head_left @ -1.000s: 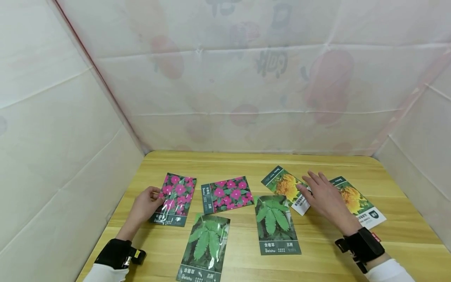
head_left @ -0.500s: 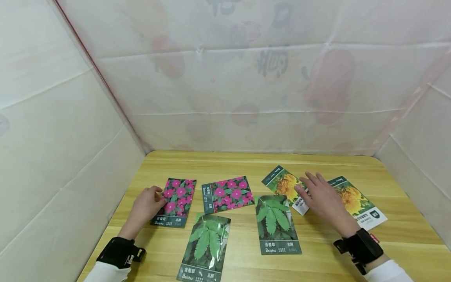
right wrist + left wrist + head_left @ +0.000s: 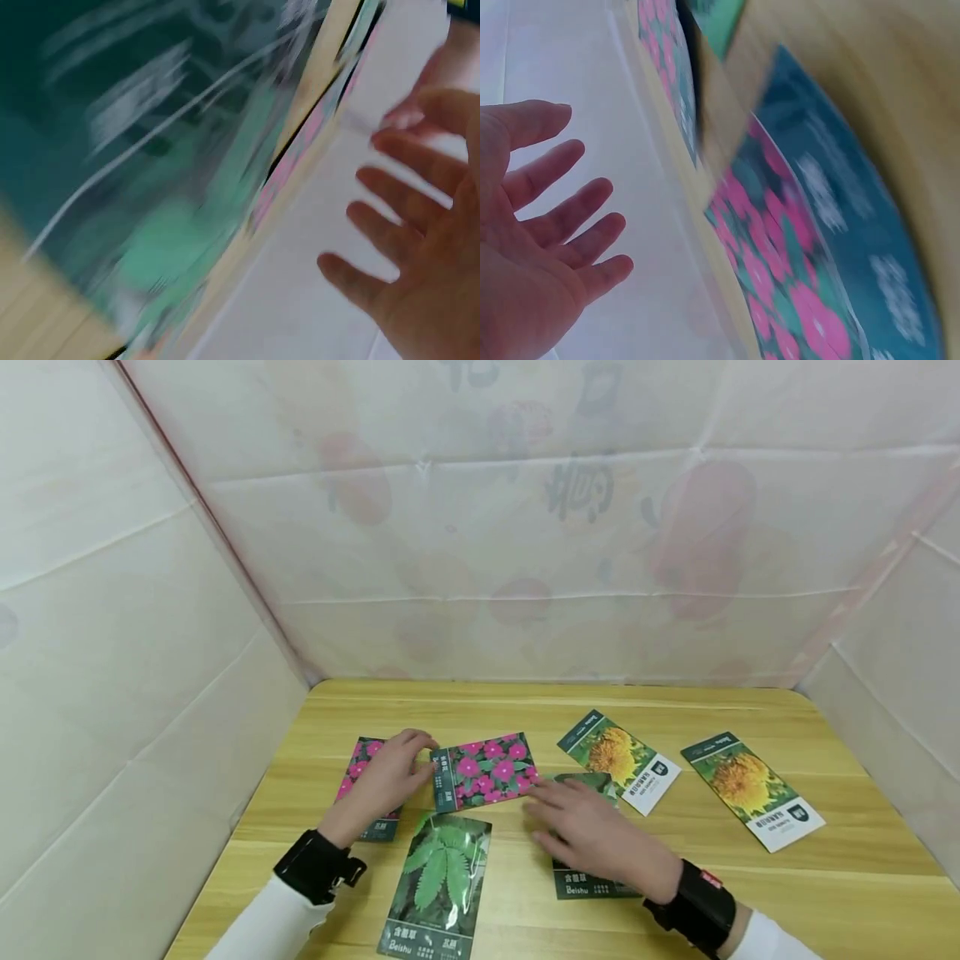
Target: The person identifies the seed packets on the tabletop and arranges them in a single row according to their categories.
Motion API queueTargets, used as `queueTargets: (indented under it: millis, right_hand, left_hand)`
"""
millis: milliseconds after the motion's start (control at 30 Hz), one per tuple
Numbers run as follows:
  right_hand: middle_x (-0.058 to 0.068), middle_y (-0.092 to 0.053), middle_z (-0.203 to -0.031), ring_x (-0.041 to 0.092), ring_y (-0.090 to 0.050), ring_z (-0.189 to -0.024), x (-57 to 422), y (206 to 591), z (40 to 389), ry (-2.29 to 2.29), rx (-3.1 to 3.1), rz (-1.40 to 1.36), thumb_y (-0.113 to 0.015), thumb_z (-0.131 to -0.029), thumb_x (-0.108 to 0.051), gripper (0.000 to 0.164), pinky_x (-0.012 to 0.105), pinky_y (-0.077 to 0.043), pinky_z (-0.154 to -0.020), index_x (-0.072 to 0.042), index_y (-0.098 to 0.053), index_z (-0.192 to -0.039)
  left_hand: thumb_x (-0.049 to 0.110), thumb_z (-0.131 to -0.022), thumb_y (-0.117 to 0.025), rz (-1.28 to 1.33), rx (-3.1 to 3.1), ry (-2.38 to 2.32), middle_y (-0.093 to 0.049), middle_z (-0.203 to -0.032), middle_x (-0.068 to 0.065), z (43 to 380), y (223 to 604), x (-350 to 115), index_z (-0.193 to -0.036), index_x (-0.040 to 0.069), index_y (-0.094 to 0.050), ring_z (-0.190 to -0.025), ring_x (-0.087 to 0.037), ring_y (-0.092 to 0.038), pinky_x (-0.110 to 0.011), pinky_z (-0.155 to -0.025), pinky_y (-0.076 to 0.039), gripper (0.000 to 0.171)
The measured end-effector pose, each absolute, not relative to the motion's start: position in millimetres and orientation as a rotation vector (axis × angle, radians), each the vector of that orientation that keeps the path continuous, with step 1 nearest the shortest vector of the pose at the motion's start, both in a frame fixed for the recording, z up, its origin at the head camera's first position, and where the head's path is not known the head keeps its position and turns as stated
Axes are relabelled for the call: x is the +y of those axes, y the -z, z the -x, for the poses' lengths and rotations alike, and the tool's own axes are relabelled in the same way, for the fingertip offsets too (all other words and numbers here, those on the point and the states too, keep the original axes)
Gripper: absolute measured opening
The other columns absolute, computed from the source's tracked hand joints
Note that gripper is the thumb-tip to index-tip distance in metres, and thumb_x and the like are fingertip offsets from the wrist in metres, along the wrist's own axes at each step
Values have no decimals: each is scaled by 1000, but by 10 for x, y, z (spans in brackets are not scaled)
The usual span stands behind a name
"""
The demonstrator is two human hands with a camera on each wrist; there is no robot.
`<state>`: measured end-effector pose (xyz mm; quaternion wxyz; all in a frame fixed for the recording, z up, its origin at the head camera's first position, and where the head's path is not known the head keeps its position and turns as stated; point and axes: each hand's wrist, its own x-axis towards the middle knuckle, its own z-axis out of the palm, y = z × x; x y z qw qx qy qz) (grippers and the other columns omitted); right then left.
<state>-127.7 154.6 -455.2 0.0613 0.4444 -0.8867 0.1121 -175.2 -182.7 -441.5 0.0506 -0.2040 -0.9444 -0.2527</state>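
My left hand (image 3: 382, 785) reaches over the left pink-flower seed packet (image 3: 363, 762), hiding much of it. Its fingertips come right up to the left end of a second pink-flower seed packet (image 3: 487, 772), which lies sideways. At that packet's right end are the fingertips of my right hand (image 3: 592, 833), whose palm passes above a green-leaf seed packet (image 3: 588, 885) and covers its middle. Both wrist views show the fingers spread and loosely bent, with nothing gripped: the left hand (image 3: 547, 217) beside a pink packet (image 3: 780, 262), the right hand (image 3: 420, 225) beside a green one (image 3: 172, 232).
Another green-leaf seed packet (image 3: 438, 885) lies at the front of the wooden table (image 3: 517, 881). Two yellow-flower seed packets (image 3: 617, 760) lie slanted on the right side. White sheeting (image 3: 480, 635) walls the table at the back and both sides.
The left hand has left the left pink packet and moved right to the middle one. My right hand has come left from the yellow packets, uncovering them. The packets look nearly unmoved since half a second ago.
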Motion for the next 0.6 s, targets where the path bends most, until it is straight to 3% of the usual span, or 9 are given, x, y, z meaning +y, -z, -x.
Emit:
queueTargets:
  millis: [233, 600]
  right_hand:
    - [3, -47, -159, 32, -40, -148, 1159, 4587, 1173, -195, -2654, -1760, -47, -109, -49, 46, 62, -40, -114, -27, -59, -149]
    - [1, -44, -161, 26, -40, -149, 1007, 4656, 1136, -119, -2652, -1912, -41, -107, -60, 56, 57, -43, -113, -31, -53, -153]
  left_hand:
    - [14, -99, -73, 744, -2895, 716, -63, -129, -17, 1822, 4492, -1567, -121, 3, -72, -113, -34, -64, -48, -92, -57, 25]
    - [22, -99, -74, 764, -2949, 646, -63, -131, -21, 1874, 4608, -1394, -124, 6, -72, -118, -38, -63, -52, -96, -56, 30]
